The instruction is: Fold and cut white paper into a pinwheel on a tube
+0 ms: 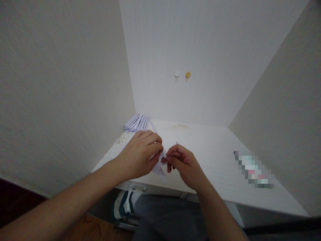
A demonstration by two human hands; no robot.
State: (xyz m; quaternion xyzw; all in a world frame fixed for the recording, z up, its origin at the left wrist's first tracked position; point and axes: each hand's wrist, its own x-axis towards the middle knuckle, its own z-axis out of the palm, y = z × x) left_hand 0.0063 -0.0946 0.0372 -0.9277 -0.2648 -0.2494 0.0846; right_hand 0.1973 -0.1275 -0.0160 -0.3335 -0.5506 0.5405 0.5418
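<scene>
Apparently white paper (158,170) pinched by left hand (144,152) and right hand (184,164), close together; likely light, thin, crease-prone, best gripped at edges. Paper rolls (137,123) beyond left hand.

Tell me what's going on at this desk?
A person is sitting here with a piece of paper between both hands. The left hand and right hand meet at it, fingertips close together, over the front of the white desk. At the back left lies a pile of white rolls, with small pale bits in front of it. Something blurred out lies off to the right, so I can't tell what it is.
</scene>
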